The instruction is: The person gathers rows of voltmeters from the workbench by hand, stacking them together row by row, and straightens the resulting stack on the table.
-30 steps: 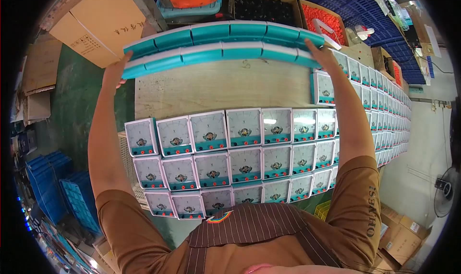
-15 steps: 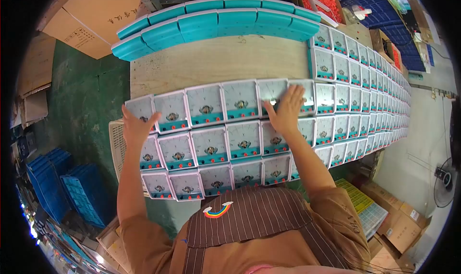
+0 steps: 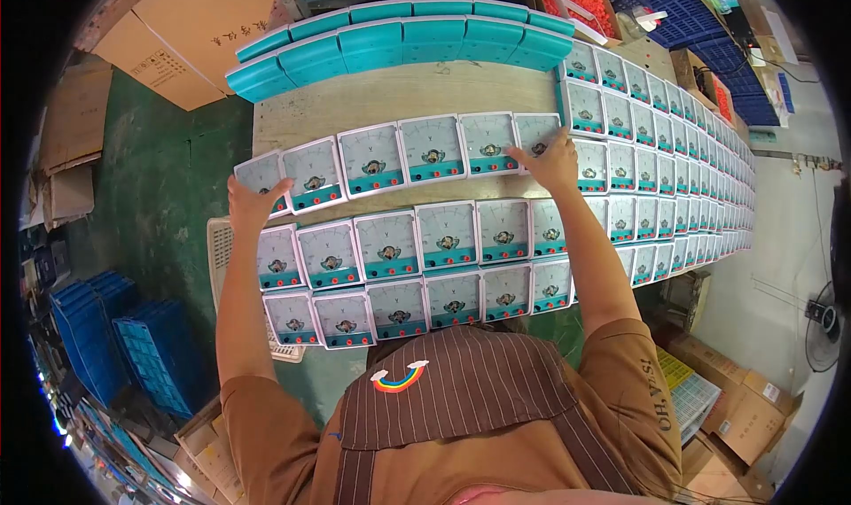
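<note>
A row of voltmeters (image 3: 373, 157) with clear faces, teal bases and red and black terminals lies across the table, pressed together side by side. My left hand (image 3: 256, 202) grips the voltmeter at the left end (image 3: 260, 174), its thumb over the near edge. At the right end, my right hand (image 3: 553, 163) holds the last voltmeter (image 3: 536, 133), its thumb at the lower left corner and fingers along the right side. Two more rows of voltmeters (image 3: 388, 246) lie nearer my body, separated from the held row by a strip of bare wood.
Teal-backed meters (image 3: 372, 42) stand in two curved rows at the table's (image 3: 381, 93) far side. Many more voltmeters (image 3: 643, 173) fill the right side. Red parts (image 3: 574, 0) lie in a box at the back. Blue crates (image 3: 160, 359) stand on the floor at left.
The held row has slid away from my body, opening a gap before the nearer rows. My right hand has moved from lying over the faces to the row's right end.
</note>
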